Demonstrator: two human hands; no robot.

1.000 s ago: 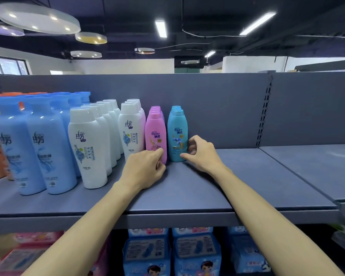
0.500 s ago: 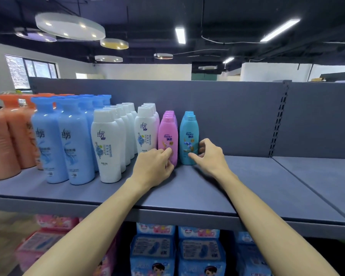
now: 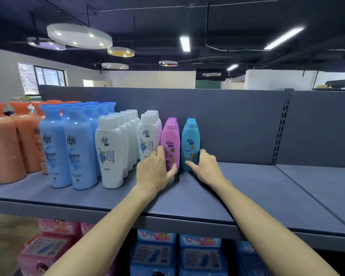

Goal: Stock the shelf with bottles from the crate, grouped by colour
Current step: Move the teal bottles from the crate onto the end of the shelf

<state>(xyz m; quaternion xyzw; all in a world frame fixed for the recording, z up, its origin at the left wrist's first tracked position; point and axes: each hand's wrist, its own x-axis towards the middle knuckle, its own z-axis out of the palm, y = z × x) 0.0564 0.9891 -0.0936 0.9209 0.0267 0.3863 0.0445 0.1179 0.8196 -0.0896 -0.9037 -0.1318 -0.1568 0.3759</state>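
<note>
Left grip (image 3: 154, 172) holds the pink bottle (image 3: 170, 145), right grip (image 3: 204, 166) the teal bottle (image 3: 190, 143); we judge a hard nudge could topple the rows behind them.

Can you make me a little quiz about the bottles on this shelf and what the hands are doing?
1. True or false: the left hand grips the front pink bottle.
2. Which bottle does the right hand hold? A) white B) orange C) teal
3. Fill in: on the shelf, the colour groups run from the left: orange bottles, light blue bottles, ____ bottles, pink, teal.

Key
1. True: its thumb and fingers curl round the bottle's lower part.
2. C, the front teal bottle, held near its base.
3. White: the white bottles stand between the light blue ones and the pink ones.
</note>
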